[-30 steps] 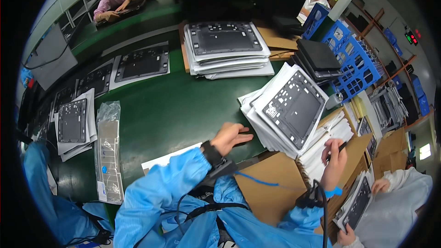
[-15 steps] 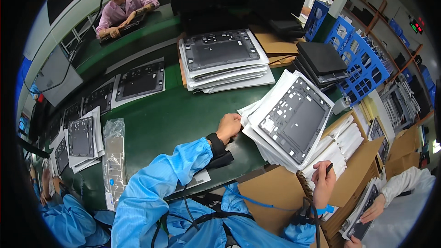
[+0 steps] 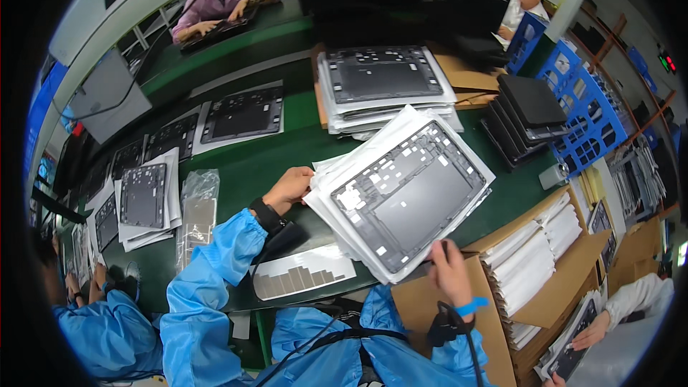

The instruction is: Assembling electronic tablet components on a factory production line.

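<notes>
Pinching panel stack [image 3: 423,201] by its left corner with left grip [image 3: 290,188], near front edge of green surface [image 3: 301,142]; cannot tell closure of right grip [image 3: 451,276] beside stack; blue rack [image 3: 584,97] by right edge

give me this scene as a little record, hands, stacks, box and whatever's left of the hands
left hand: pinching left corner of near stack
right hand: by near stack's lower edge; contact unclear
near stack: dark panel over white sheets
far stack: similar panel on top
box: open cardboard, white packets inside
left side: plastic bag, panel pile
</notes>
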Demonstrator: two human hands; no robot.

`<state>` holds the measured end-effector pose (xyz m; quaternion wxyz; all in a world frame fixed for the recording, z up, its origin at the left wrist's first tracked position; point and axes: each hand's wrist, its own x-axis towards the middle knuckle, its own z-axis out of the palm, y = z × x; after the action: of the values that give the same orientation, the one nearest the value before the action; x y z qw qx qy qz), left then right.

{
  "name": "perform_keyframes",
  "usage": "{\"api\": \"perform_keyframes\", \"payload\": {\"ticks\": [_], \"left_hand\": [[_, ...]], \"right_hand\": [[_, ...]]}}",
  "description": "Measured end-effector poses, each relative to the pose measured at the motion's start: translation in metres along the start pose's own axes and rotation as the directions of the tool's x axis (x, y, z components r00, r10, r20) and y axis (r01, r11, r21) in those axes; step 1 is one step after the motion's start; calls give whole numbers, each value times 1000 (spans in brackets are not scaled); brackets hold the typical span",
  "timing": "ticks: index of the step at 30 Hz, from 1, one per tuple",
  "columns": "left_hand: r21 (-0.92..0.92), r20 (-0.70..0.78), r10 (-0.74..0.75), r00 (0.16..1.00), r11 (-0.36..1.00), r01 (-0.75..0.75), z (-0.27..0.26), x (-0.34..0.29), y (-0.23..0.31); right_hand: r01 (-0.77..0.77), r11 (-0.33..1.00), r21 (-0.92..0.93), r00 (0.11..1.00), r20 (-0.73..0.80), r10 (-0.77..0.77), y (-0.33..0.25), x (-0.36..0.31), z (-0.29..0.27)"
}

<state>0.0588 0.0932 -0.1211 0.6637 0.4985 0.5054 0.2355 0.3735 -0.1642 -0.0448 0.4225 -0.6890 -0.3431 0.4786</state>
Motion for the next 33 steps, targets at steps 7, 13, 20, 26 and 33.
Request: {"api": "perform_keyframes", "payload": {"ticks": [7, 13, 20, 26, 33], "left_hand": [[60, -35, 135, 990, 989, -133, -109, -28, -23], [845, -387, 626, 677, 534, -10, -87, -140, 6], [914, -215, 434, 875, 405, 24, 32, -297, -62], [981, 71, 304, 950, 151, -122, 12, -333, -111], [862, 387, 386, 838, 171, -477, 49, -254, -82]], "right_hand": [[-47, 968, 246, 956, 293, -28, -24, -4, 117], [-113, 981, 157, 894, 446, 31, -26, -5, 165], [21, 956, 293, 943, 312, -117, -13, -1, 137], [137, 967, 215, 985, -137, -110, -15, 21, 50], [133, 938, 321, 990, -83, -112, -11, 64, 71]]}}
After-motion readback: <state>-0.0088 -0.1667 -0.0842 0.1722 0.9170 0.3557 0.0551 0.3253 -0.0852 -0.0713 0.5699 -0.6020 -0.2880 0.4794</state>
